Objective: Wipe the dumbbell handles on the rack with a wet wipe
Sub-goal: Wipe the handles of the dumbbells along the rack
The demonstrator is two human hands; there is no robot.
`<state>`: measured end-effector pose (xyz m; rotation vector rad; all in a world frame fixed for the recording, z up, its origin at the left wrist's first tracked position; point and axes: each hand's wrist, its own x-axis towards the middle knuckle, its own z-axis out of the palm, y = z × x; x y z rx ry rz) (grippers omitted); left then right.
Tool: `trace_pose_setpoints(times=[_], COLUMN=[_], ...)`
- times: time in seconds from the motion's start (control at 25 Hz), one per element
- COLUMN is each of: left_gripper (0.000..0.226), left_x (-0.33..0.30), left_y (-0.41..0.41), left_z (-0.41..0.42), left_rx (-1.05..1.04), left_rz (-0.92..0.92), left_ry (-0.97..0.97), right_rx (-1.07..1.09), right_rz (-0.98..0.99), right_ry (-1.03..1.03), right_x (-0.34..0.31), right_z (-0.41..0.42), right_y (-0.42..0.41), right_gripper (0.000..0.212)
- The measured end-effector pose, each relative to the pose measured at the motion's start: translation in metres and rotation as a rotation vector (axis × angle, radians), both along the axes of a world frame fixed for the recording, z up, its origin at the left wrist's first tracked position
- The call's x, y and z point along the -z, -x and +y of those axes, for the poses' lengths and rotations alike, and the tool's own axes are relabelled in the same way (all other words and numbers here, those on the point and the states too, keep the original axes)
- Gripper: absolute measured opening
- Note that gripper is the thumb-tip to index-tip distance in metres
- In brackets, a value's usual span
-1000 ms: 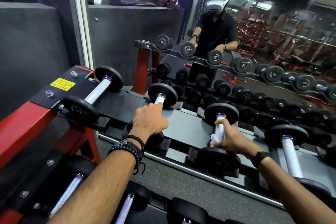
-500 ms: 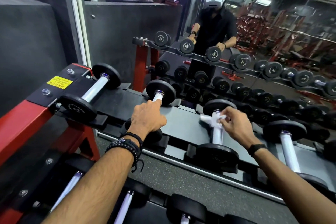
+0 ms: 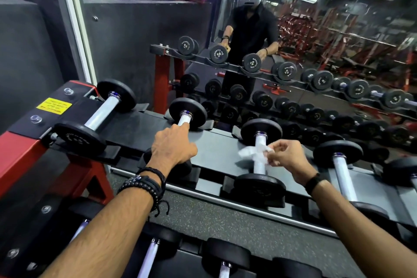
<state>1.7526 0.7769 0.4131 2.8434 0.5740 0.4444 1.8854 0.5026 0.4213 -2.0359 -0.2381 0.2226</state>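
Observation:
Several black dumbbells with silver handles lie across the top shelf of the rack (image 3: pixel 225 142). My left hand (image 3: pixel 172 146) grips the handle of the second dumbbell (image 3: pixel 187 111) and hides most of it. My right hand (image 3: pixel 286 157) pinches a crumpled white wet wipe (image 3: pixel 253 151), which lies across the silver handle of the third dumbbell (image 3: pixel 259 158) around its middle. To the left lies the first dumbbell (image 3: pixel 102 109), untouched. A fourth dumbbell (image 3: pixel 343 171) sits right of my right wrist.
The rack has a red frame (image 3: pixel 20 156) with a yellow label (image 3: pixel 53 106) at its left end. A lower shelf (image 3: pixel 191 262) near me holds more dumbbells. Directly behind the rack a wall mirror (image 3: pixel 293 52) reflects the dumbbells and a person wearing a headset.
My right hand slid up the third dumbbell's handle from near its front plate, then let go its wrap; it now pinches the loosened wipe beside the handle. The left hand stayed put.

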Motion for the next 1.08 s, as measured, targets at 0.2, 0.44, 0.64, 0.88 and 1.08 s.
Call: trace_pose_setpoints(times=[0.2, 0.44, 0.64, 0.88, 1.08], left_gripper=[0.057, 0.055, 0.054, 0.057, 0.057], left_x=[0.001, 0.003, 0.001, -0.002, 0.000], left_y=[-0.001, -0.001, -0.002, -0.001, -0.002], left_z=[0.000, 0.000, -0.002, -0.005, -0.002], left_rx=[-0.003, 0.004, 0.000, -0.008, -0.007], left_rz=[-0.007, -0.010, -0.006, 0.011, -0.001], left_ry=[-0.011, -0.024, -0.031, -0.049, -0.038], right_rx=[0.507, 0.595, 0.275, 0.047, 0.070], right_rz=[-0.159, 0.111, 0.532, 0.651, 0.578], right_ry=[-0.189, -0.534, -0.743, -0.642, -0.519], right_x=[0.022, 0.030, 0.023, 0.014, 0.025], right_z=[0.036, 0.040, 0.035, 0.046, 0.057], right_y=[-0.027, -0.030, -0.021, -0.013, -0.024], right_gripper=[0.019, 0.014, 0.048, 0.014, 0.016])
